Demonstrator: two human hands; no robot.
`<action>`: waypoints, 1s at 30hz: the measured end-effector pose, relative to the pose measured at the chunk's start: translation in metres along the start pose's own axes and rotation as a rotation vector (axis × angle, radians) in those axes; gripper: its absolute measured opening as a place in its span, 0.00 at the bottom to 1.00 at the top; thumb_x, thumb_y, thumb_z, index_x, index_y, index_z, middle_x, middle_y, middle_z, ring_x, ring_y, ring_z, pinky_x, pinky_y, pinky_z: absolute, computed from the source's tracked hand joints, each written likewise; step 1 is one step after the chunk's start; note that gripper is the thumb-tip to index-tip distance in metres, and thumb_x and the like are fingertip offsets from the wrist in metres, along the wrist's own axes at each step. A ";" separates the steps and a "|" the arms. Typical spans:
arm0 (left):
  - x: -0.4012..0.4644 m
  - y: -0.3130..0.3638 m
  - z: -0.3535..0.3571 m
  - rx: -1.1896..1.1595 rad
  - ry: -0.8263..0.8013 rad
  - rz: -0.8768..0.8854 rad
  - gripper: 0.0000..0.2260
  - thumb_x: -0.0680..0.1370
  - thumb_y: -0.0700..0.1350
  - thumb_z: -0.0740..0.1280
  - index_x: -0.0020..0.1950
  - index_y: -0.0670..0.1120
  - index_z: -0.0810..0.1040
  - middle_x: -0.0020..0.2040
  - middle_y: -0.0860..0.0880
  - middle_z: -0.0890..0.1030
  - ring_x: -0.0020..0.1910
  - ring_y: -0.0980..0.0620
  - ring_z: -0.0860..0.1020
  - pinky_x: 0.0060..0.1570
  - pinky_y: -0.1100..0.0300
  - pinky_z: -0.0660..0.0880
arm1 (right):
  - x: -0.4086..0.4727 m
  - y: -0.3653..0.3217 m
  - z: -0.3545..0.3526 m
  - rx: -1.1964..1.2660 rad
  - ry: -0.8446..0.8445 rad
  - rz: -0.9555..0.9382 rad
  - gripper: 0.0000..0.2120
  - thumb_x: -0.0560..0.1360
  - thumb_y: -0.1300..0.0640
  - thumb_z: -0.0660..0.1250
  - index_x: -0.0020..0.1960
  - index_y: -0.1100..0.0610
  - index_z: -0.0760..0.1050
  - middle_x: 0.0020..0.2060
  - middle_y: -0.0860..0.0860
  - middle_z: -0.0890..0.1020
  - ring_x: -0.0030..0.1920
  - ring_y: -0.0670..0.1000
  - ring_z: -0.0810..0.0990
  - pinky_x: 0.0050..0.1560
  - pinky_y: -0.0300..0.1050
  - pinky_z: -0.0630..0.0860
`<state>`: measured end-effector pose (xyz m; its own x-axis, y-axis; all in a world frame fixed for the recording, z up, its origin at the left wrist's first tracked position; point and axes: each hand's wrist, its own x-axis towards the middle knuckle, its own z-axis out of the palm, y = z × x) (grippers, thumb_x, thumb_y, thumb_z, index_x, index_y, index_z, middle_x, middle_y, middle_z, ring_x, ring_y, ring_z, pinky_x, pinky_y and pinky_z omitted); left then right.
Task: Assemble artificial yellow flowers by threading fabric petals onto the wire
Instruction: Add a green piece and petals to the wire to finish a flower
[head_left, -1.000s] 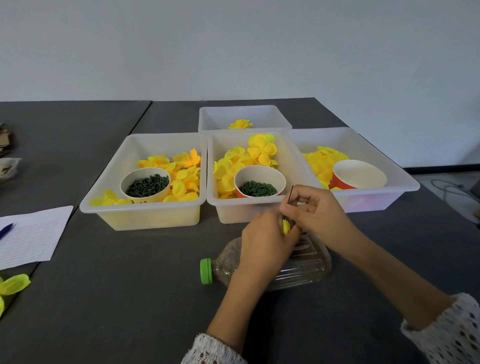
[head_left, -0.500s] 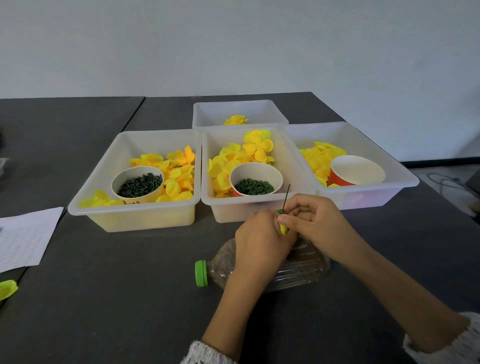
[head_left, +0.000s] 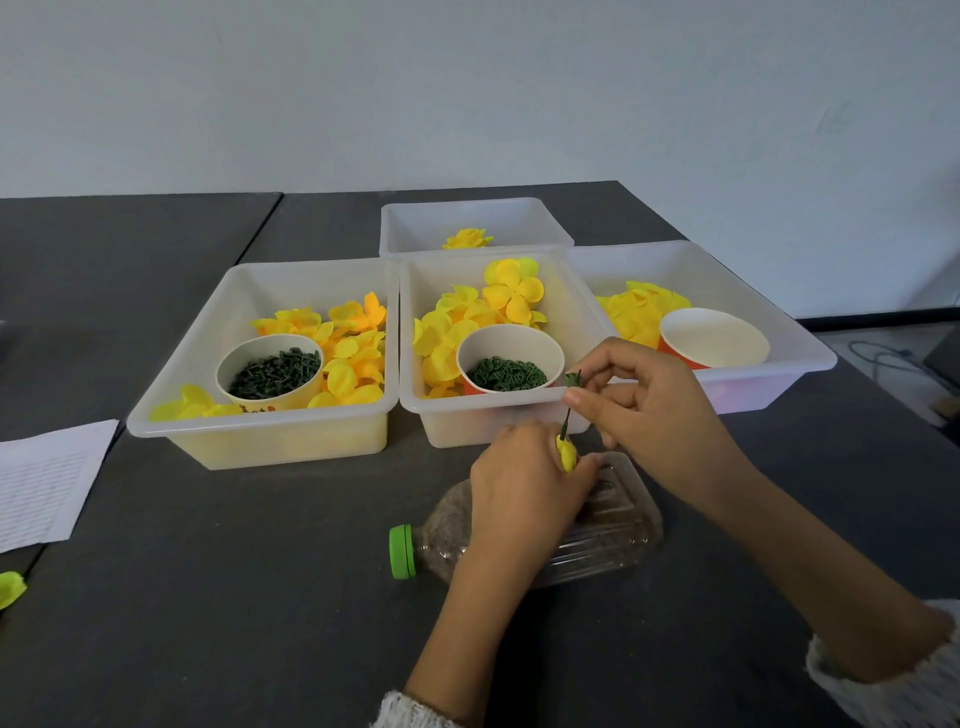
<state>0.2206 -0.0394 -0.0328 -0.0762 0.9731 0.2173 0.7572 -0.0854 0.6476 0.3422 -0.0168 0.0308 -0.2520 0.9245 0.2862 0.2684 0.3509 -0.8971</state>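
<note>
Thin dark wire at centre frame, near upright, tilted slightly right at top. Small green piece at its upper end. Folded yellow petal bud at its lower end, partly hidden. Loose yellow fabric petals heaped in left bin, more petals in middle bin, another pile in right bin. One assembled yellow flower in rear bin, upper centre.
</note>
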 end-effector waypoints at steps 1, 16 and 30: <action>0.000 0.000 0.000 -0.002 0.002 -0.005 0.14 0.74 0.61 0.68 0.42 0.51 0.76 0.40 0.54 0.79 0.41 0.55 0.77 0.40 0.55 0.75 | 0.001 -0.002 -0.001 -0.022 0.014 -0.010 0.06 0.72 0.62 0.72 0.43 0.55 0.76 0.32 0.53 0.76 0.26 0.48 0.72 0.28 0.40 0.72; -0.002 -0.001 -0.001 -0.009 0.011 -0.001 0.13 0.75 0.60 0.68 0.44 0.51 0.76 0.42 0.54 0.80 0.43 0.54 0.77 0.41 0.55 0.74 | 0.004 -0.022 -0.007 -0.355 -0.061 -0.106 0.07 0.70 0.61 0.75 0.42 0.57 0.76 0.28 0.49 0.77 0.26 0.44 0.72 0.36 0.48 0.78; -0.002 0.000 -0.001 0.000 0.015 -0.019 0.15 0.74 0.62 0.68 0.41 0.50 0.75 0.40 0.53 0.78 0.41 0.53 0.75 0.39 0.56 0.71 | 0.007 -0.030 -0.013 -0.413 -0.047 -0.097 0.07 0.71 0.62 0.74 0.43 0.54 0.76 0.30 0.49 0.79 0.25 0.47 0.76 0.34 0.43 0.76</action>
<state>0.2205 -0.0414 -0.0327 -0.1004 0.9713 0.2155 0.7558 -0.0664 0.6514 0.3444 -0.0194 0.0640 -0.3342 0.8799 0.3378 0.5886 0.4747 -0.6544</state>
